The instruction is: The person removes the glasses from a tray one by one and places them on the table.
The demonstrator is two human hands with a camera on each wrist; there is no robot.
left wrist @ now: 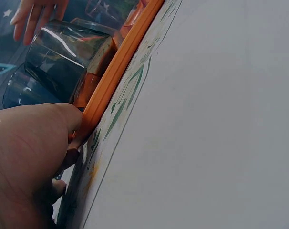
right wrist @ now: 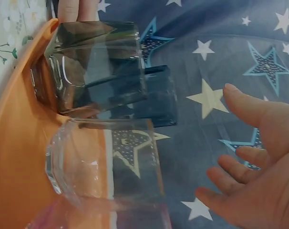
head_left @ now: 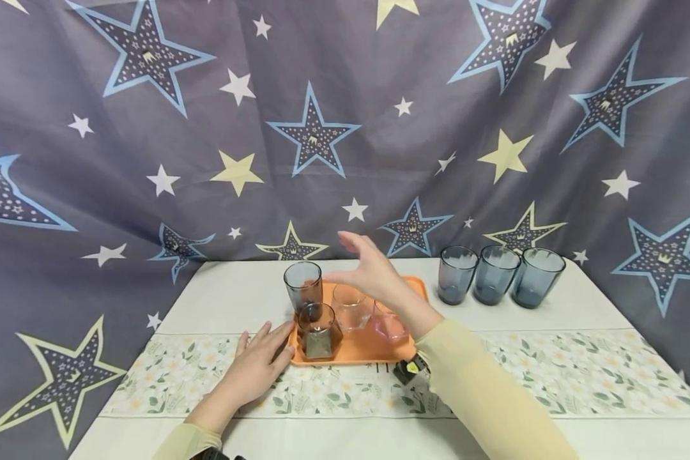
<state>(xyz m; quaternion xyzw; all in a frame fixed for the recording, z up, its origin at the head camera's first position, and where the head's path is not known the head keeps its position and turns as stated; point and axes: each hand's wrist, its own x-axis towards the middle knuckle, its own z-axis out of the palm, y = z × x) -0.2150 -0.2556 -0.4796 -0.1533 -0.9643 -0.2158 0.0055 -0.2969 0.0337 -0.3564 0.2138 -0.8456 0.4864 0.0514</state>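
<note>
My left hand [head_left: 253, 367] touches the front left corner of the orange tray [head_left: 356, 350], fingers spread; in the left wrist view the thumb lies along the rim. Raised over the tray's back part, my right hand [head_left: 374, 271] has thumb and fingers spread apart and holds nothing. A tall blue-grey tumbler [head_left: 303, 291] stands at the tray's back left corner, just left of that hand. In front of it is a shorter smoky grey glass [head_left: 319, 342]. A clear glass [head_left: 351, 314] occupies the middle. Further right, a pink glass [head_left: 390, 327] is partly hidden by the right forearm.
Three blue tumblers, the left one [head_left: 457, 275] nearest the tray, stand in a row at the back right. A floral runner [head_left: 581, 370] crosses the white tablecloth [head_left: 230, 287]. Behind the table hangs a star-patterned curtain [head_left: 345, 191].
</note>
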